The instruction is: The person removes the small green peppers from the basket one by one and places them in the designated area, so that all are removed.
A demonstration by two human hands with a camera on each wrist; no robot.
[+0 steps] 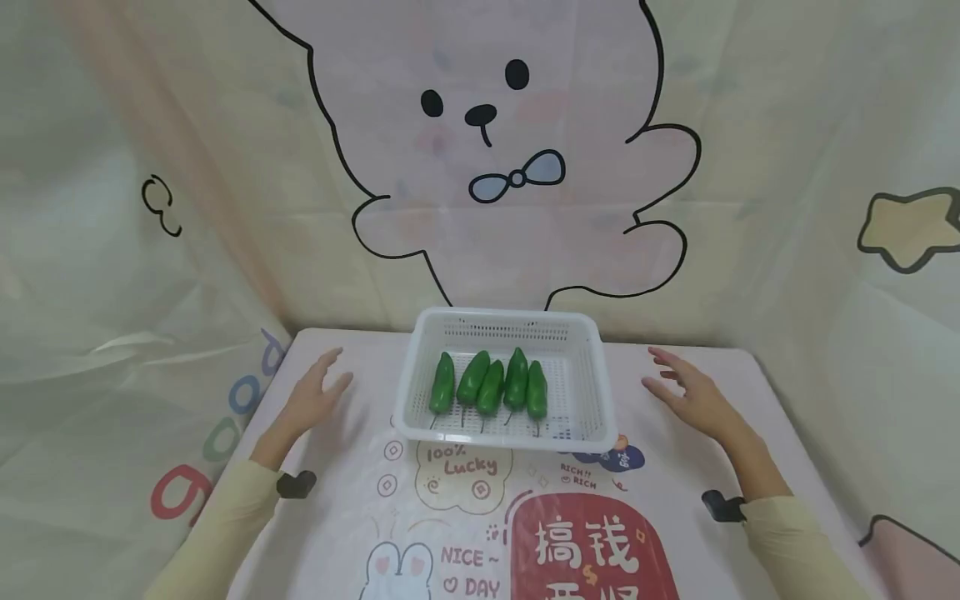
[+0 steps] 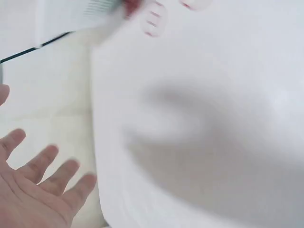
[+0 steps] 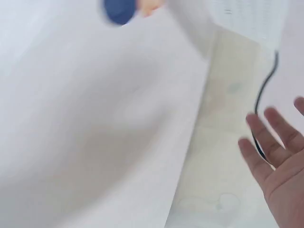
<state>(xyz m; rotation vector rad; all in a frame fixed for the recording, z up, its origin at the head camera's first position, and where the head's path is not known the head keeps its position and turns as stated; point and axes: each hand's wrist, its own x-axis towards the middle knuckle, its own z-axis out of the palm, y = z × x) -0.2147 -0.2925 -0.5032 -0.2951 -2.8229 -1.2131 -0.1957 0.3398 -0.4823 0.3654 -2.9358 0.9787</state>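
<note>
Several green peppers [image 1: 490,388] lie side by side in a white plastic basket [image 1: 592,379] at the far middle of the table. To the basket's left, my left hand [image 1: 310,402] is held in the air with its fingers spread, touching nothing. My right hand [image 1: 693,397] hovers on the other side, apart from the basket, its fingers also extended. In the left wrist view the left hand [image 2: 40,185] shows a bare palm. The right wrist view likewise shows the right hand [image 3: 280,156] holding nothing. Only a blurred corner of the basket [image 3: 247,16] appears there.
A white printed cloth [image 1: 337,517] with lettering and cartoons covers the table. Behind the basket rises a curtain [image 1: 495,225] with a drawn bear. More fabric hangs at the left [image 1: 97,350] and right [image 1: 847,350]. Dark bands [image 1: 296,484] sit at both wrists.
</note>
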